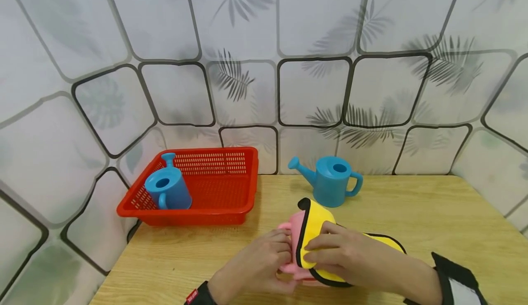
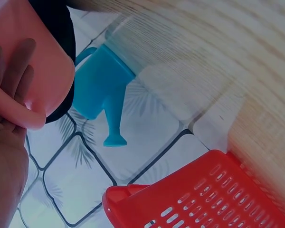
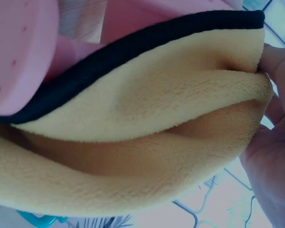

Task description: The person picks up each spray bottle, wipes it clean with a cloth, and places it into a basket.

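A pink watering can (image 1: 296, 225) is held up off the table at front centre, tilted. My left hand (image 1: 260, 259) grips it by the handle; in the left wrist view the fingers (image 2: 20, 66) pass through the handle and lie along the body. Over the can's other side lies a yellow cloth (image 1: 316, 222) with a black edge, which my right hand (image 1: 350, 252) holds against the can. The right wrist view shows the cloth (image 3: 147, 99) folded, with the can's round pink sprinkler head (image 3: 21, 52) beside it. The cloth hides much of the can.
Behind the hands stands a blue watering can (image 1: 330, 183), upright on the wooden table (image 1: 433, 222). At the left is a red plastic basket (image 1: 222, 218) with another blue watering can (image 1: 175, 190) inside. A patterned wall covering (image 1: 247, 94) borders the table.
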`<control>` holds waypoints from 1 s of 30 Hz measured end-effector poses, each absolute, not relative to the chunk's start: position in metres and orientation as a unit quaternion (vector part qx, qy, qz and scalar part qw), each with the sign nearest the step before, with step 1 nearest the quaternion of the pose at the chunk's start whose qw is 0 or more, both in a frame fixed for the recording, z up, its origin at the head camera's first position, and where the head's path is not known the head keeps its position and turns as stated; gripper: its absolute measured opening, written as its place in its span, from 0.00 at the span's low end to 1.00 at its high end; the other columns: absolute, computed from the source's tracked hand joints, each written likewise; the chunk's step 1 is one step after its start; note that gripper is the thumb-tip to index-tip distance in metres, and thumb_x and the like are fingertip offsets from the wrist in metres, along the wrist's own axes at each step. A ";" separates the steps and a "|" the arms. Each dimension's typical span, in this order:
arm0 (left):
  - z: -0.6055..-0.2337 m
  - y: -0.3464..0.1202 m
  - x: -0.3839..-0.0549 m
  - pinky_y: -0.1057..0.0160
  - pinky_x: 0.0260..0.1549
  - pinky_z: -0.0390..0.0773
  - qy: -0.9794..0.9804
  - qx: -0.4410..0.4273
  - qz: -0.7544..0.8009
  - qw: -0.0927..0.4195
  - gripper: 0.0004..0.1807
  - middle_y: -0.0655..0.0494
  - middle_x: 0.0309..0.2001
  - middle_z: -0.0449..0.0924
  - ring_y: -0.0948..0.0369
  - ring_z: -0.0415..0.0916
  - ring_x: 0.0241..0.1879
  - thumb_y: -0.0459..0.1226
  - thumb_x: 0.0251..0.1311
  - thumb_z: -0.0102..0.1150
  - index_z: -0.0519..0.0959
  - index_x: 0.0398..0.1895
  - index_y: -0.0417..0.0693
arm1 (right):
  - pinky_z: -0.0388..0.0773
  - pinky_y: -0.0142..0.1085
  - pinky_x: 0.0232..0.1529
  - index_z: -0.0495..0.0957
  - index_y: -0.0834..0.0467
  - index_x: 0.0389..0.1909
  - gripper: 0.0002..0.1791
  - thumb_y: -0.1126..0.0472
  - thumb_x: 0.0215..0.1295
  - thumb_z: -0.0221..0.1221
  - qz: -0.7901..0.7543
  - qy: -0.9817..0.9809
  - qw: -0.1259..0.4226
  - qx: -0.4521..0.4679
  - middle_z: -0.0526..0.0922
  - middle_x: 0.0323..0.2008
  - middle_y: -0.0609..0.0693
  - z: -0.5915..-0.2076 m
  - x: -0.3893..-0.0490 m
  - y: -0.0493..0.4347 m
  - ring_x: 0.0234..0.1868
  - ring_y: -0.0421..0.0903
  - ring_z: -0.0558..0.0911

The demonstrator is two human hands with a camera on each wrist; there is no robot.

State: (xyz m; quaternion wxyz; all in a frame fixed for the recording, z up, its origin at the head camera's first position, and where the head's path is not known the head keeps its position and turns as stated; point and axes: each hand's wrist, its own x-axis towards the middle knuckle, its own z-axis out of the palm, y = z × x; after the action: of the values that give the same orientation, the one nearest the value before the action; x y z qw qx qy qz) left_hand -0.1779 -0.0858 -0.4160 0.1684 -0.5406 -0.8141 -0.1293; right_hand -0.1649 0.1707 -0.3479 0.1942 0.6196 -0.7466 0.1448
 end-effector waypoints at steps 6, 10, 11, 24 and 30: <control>-0.414 -0.087 -0.174 0.74 0.59 0.72 -0.829 -0.532 -0.117 0.124 0.11 0.69 0.26 0.70 0.70 0.70 0.42 0.52 0.64 0.63 0.78 0.32 0.58 | 0.74 0.21 0.43 0.85 0.51 0.46 0.09 0.56 0.74 0.58 0.181 -0.714 0.250 0.628 0.87 0.44 0.42 -0.355 -0.177 0.173 0.40 0.40 0.77; -0.414 -0.087 -0.171 0.75 0.61 0.70 -0.828 -0.534 -0.115 0.126 0.11 0.71 0.28 0.71 0.70 0.69 0.43 0.53 0.65 0.61 0.78 0.34 0.59 | 0.76 0.25 0.46 0.86 0.52 0.46 0.14 0.53 0.78 0.52 0.185 -0.709 0.274 0.622 0.88 0.44 0.43 -0.356 -0.182 0.175 0.43 0.42 0.79; -0.414 -0.087 -0.170 0.75 0.60 0.70 -0.827 -0.535 -0.114 0.131 0.10 0.72 0.29 0.70 0.71 0.68 0.43 0.53 0.65 0.61 0.78 0.35 0.60 | 0.76 0.25 0.46 0.86 0.52 0.46 0.15 0.53 0.79 0.51 0.184 -0.708 0.283 0.621 0.88 0.45 0.43 -0.357 -0.184 0.176 0.43 0.42 0.79; -0.415 -0.083 -0.163 0.69 0.72 0.64 -0.797 -0.563 -0.107 0.190 0.11 0.72 0.35 0.77 0.72 0.73 0.46 0.53 0.66 0.58 0.79 0.39 0.59 | 0.77 0.25 0.45 0.86 0.57 0.47 0.16 0.53 0.77 0.53 0.243 -0.727 0.275 0.581 0.88 0.44 0.47 -0.359 -0.204 0.186 0.43 0.41 0.79; -0.415 -0.084 -0.162 0.68 0.74 0.62 -0.801 -0.559 -0.113 0.181 0.10 0.72 0.33 0.75 0.71 0.71 0.45 0.52 0.66 0.60 0.78 0.39 0.59 | 0.74 0.24 0.43 0.86 0.57 0.49 0.18 0.51 0.78 0.52 0.242 -0.732 0.289 0.567 0.88 0.45 0.48 -0.361 -0.209 0.191 0.44 0.41 0.79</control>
State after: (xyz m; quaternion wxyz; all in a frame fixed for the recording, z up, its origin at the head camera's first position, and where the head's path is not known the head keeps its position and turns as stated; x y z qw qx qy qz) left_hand -0.1625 -0.0836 -0.4150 0.1812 -0.5591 -0.8011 -0.1134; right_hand -0.2093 0.1915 -0.3606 0.2894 0.5673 -0.7320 0.2419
